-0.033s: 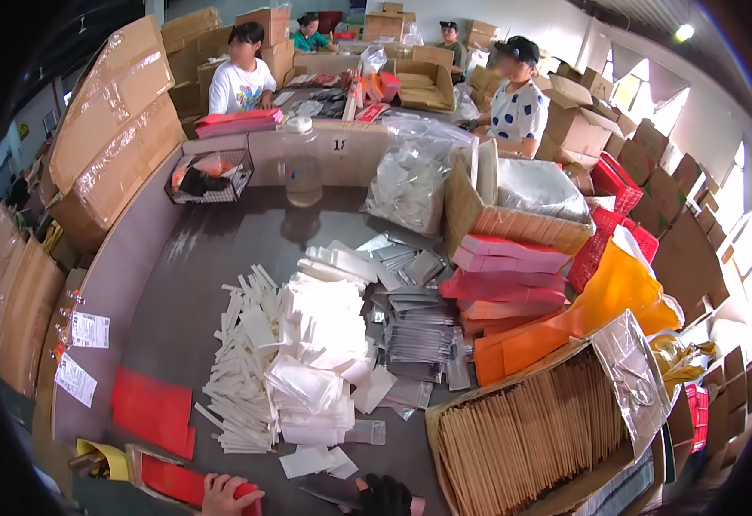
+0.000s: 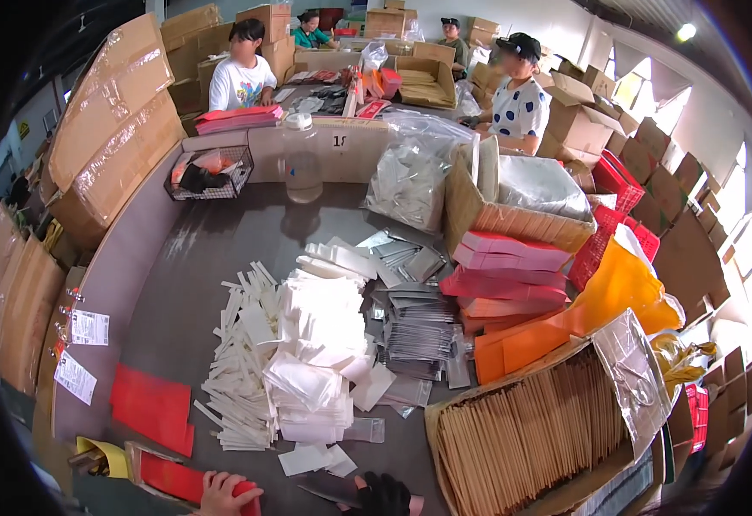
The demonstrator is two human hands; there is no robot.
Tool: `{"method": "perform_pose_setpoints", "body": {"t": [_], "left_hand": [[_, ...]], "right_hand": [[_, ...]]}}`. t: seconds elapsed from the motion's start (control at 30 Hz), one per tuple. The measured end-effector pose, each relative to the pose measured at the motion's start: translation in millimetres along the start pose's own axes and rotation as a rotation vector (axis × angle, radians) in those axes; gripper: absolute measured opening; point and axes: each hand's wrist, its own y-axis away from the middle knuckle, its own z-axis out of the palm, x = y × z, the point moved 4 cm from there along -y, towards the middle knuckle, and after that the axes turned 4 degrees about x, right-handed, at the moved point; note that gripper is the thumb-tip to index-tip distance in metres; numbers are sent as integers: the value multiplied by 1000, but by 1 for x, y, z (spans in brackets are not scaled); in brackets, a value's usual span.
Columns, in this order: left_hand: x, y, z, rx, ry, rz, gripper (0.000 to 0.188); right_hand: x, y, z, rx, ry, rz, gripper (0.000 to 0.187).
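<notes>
At the lower edge my left hand (image 2: 221, 494) curls its fingers over the right end of a red stack of envelopes or sheets (image 2: 169, 479), which lies in an opened narrow carton. My right hand (image 2: 383, 496), in a black glove with bare fingertips, is closed at the lower middle. A dark, narrow, pointed strip (image 2: 328, 495) reaches leftward from it; its kind is unclear. Just beyond lie loose white cards (image 2: 305, 460) and a heap of white packets (image 2: 311, 378), with thin white strips (image 2: 238, 370) beside it. Flat red sheets (image 2: 148, 400) lie left of the heap.
Silvery packets (image 2: 419, 340) lie right of the heap. A carton of brown envelopes (image 2: 531, 430) blocks the near right, with pink and orange stacks (image 2: 509, 275) behind. A clear jar (image 2: 303, 163), a wire basket (image 2: 212, 176) and a raised board edge line the back; other people work beyond.
The view has shifted very slightly. Both my hands keep the same grip and place; nothing on the table has visibly moved.
</notes>
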Motion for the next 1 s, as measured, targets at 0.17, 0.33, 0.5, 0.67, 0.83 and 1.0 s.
{"method": "perform_pose_setpoints", "body": {"t": [0.17, 0.33, 0.5, 0.67, 0.83, 1.0], "left_hand": [[-19, 23, 29, -76, -113, 24, 66], [-8, 18, 10, -15, -45, 10, 64], [-1, 9, -4, -17, 12, -2, 62], [2, 5, -5, 15, 46, -3, 61], [-2, 6, -5, 86, 70, 14, 62], [-4, 12, -4, 125, 106, 21, 63]], "right_hand": [[-2, -1, 2, -12, -25, 14, 61], [-7, 3, 4, -2, -48, -8, 61], [-14, 0, -3, 10, -103, -43, 62], [-25, -14, -26, -44, 0, -1, 52], [-35, -17, -34, 3, 6, -18, 51], [-44, -14, -36, -94, 16, 19, 60]]}}
